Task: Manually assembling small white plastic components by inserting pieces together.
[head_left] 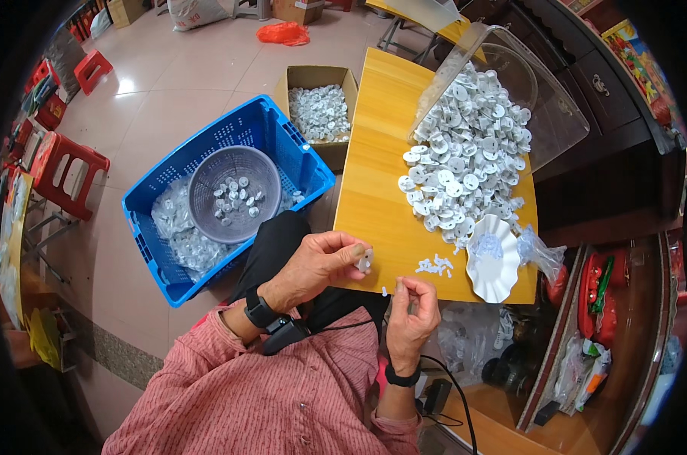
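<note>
My left hand [313, 267] pinches a white round plastic disc with small holes [365, 262] between thumb and fingers, over the near left edge of the yellow tabletop [374, 182]. Just to the right, my right hand [412, 315] is closed in a pinch at the front edge. What lies between its fingertips is too small to make out. A tiny white peg [384, 291] shows beside them. Several similar small white pegs [435, 265] lie loose on the board. Beyond, a large heap of white round plastic parts [468, 152] spills out of a clear plastic bin [544, 98] lying tipped.
A white scalloped dish [494, 284] with small clear pieces stands at the right edge. At left, a blue crate [142, 250] holds plastic bags and a grey basket [199, 216] with several white parts. Behind it is a cardboard box [351, 87] of parts. Red stools [70, 174] stand farther left.
</note>
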{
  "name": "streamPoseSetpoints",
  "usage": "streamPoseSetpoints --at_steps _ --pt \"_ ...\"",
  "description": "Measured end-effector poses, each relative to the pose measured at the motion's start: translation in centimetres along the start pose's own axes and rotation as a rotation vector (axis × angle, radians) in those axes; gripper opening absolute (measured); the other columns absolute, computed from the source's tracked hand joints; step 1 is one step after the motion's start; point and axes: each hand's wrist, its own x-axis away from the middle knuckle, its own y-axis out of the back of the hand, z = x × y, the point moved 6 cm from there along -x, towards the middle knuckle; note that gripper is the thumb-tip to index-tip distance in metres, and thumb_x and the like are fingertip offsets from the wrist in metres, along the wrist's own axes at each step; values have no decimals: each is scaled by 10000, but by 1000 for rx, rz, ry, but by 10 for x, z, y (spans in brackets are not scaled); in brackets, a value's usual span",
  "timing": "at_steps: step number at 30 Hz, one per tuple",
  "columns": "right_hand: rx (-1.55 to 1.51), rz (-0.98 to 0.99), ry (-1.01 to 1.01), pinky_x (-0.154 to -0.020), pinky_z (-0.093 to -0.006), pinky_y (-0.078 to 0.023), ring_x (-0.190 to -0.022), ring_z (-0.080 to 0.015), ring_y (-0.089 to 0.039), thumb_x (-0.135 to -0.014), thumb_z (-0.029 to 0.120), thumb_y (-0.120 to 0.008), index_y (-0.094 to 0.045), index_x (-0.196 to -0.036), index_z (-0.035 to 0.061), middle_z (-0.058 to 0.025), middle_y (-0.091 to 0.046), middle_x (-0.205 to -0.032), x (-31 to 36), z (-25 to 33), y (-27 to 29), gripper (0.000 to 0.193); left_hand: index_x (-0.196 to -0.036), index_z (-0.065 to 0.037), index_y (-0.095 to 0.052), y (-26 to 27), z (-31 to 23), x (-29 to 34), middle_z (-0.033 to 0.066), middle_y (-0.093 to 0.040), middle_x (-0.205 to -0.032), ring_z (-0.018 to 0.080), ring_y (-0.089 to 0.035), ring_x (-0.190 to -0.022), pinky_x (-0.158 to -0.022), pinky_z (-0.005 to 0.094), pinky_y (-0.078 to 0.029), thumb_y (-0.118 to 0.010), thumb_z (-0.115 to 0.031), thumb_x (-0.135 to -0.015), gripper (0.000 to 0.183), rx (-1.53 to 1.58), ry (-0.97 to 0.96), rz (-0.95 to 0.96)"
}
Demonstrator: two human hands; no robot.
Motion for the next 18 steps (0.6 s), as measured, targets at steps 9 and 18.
streamPoseSetpoints --at_steps 9,18 --pt "309 185 320 -844 -425 -482 -955 -298 -614 -760 -77 -700 -702 -1027 38 -87 -664 -1033 11 -4 1 290 -1090 -2 -681 51 -49 -8 59 -703 -976 136 -676 -840 -752 277 -563 -643 -190 -990 217 -139 -259 -165" --pt "273 167 354 -821 -417 -482 -928 -309 -610 -804 -27 -724 -700 -970 31 -108 -661 -970 8 -10 0 178 -973 22 -739 182 -81 11 123 -711 -851 171 -672 -735 -709 289 -537 -738 -230 -887 266 -940 -160 -748"
